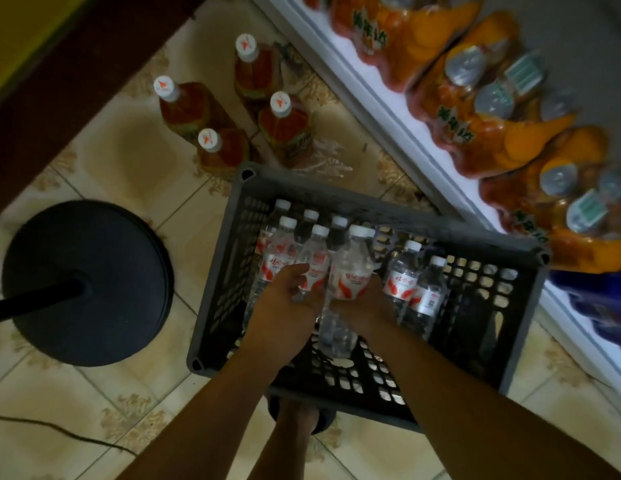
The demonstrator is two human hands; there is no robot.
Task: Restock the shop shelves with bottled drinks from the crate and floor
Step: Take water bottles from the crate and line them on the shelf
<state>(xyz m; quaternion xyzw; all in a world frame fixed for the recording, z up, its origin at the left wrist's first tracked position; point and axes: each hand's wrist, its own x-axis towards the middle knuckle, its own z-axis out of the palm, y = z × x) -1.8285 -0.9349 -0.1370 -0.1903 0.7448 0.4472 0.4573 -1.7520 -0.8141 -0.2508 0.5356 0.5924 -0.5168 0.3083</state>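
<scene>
The left grip (285,301) clasped one water bottle (314,270) inside the crate (233,220); the right grip (362,306) clasped the adjacent bottle (352,271); four floor bottles (285,128) stood upright on the floor (111,150).

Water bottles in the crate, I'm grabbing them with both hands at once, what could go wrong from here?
One: the left hand and right hand each grip water bottles bunched tightly together, so one may slip and drop back into the crate. Two: the white-capped orange drink bottles stand on the floor right by the crate's far corner, so nudging the crate could topple them.
</scene>
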